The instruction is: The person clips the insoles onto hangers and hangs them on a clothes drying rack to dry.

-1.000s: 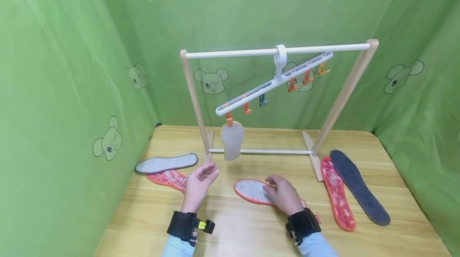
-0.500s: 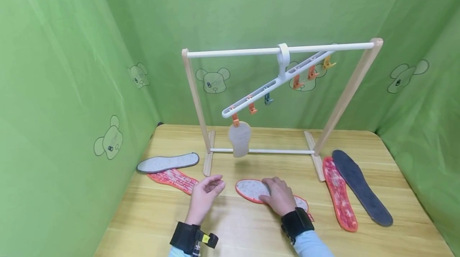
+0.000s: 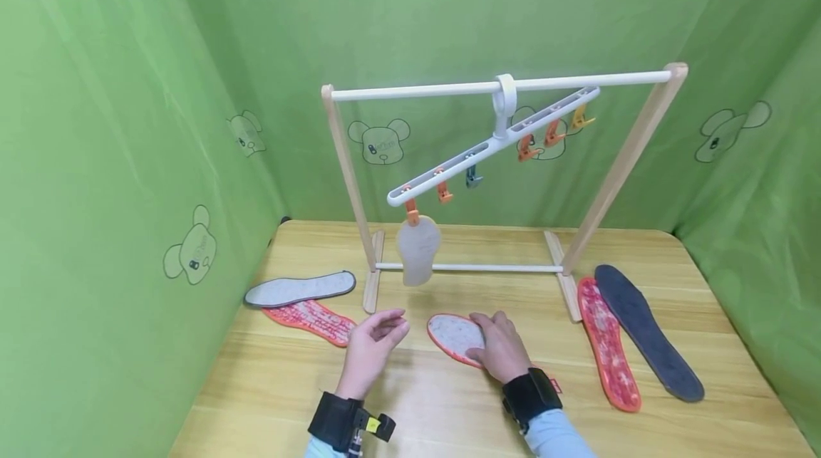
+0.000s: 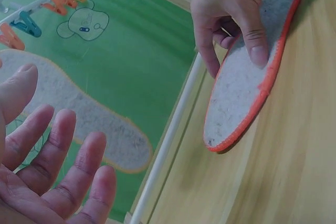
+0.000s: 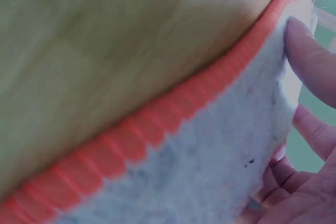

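A grey felt insole with a red edge (image 3: 454,335) lies at the table's middle, its toe end pointing left. My right hand (image 3: 502,346) grips it around the middle. In the left wrist view the thumb (image 4: 257,51) presses on the felt while the fingers bend over the far edge. The right wrist view has the insole's red stitched border (image 5: 173,106) close up. My left hand (image 3: 375,344) hovers left of that insole, fingers loosely bent and holding nothing. Behind it a pale insole (image 3: 418,248) hangs from an orange clip (image 3: 412,213).
A white hanger bar (image 3: 462,155) with several coloured clips tilts from the rack's top rod (image 3: 417,91). Left lie a grey insole (image 3: 298,290) and a red patterned insole (image 3: 311,321). At right, another red insole (image 3: 606,347) lies beside a dark one (image 3: 651,337).
My right hand has closed on the grey, red-edged insole, which has shifted and turned slightly. The left hand has moved right and nearer to me. The hanger has swung a little.
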Motion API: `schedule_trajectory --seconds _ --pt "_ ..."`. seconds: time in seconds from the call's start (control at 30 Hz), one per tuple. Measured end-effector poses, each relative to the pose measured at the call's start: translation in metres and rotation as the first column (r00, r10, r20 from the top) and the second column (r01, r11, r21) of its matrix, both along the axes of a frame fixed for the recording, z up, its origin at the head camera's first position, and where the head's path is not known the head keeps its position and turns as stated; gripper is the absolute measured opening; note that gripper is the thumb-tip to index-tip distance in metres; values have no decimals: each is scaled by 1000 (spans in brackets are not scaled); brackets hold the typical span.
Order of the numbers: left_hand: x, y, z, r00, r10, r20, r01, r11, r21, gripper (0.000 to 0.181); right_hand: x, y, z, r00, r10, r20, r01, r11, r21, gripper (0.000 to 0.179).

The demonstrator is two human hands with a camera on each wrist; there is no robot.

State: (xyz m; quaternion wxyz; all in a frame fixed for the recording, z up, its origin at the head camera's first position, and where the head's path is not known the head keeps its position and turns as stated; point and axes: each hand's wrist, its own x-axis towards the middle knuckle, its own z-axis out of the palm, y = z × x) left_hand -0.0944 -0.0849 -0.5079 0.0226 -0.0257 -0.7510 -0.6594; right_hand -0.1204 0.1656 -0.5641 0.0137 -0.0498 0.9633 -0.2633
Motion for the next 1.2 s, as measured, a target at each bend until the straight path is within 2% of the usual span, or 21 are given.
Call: schedule_trajectory --seconds 0.23,0.5,0.7,0.83,1.0,1.2 --pt "-1 4 4 1000 -22 -1 22 1000 -5 34 3 14 2 995 -19 96 30 993 -113 66" --pt "-3 8 13 999 -41 -12 41 999 -1 33 3 40 11 985 -58 162 84 983 -161 58" --pt "-8 16 25 998 -58 -11 58 998 -6 31 5 55 21 990 -74 116 92 983 -159 48" --pt "-14 22 37 996 -83 -18 83 996 28 29 7 62 27 993 -87 85 101 979 -177 44" --pt "-22 32 53 986 -126 -105 134 988 73 35 8 66 36 991 -116 70 128 970 -208 47" --pt "-39 49 74 967 -158 -199 177 981 83 40 6 68 42 990 -141 25 142 962 -235 51"
